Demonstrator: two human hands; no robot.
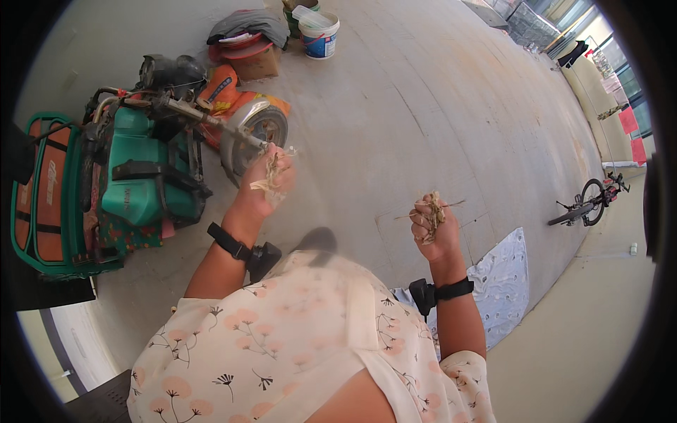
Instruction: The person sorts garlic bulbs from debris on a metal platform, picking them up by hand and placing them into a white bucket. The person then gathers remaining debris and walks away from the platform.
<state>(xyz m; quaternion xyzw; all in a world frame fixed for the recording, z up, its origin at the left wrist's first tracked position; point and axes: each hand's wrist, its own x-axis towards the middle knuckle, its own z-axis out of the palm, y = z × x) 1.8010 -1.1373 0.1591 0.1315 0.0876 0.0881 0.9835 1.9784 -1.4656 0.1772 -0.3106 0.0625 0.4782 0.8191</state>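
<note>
My left hand (256, 187) is closed around a clump of dry, papery plant scraps (271, 173), and pale strips stick out past the fingers. It is raised in front of a three-wheeler's front wheel (272, 124), seen from above. Bits of dry stem and husk (437, 209) fill my right hand (446, 240), whose fingers are curled in a fist over the open floor. Thin stalks poke out on both sides of that fist. Each wrist wears a black strap with a small device. A dark shoe (320, 240) shows below, blurred.
A green motor tricycle (135, 195) stands at left, with orange sacks (219, 87) beside it. Behind are a cardboard box (259, 64) and a white-blue bucket (320, 45). A pale patterned sheet (502, 288) lies on the concrete floor (370, 132) at right; a bicycle (589, 201) stands by the wall.
</note>
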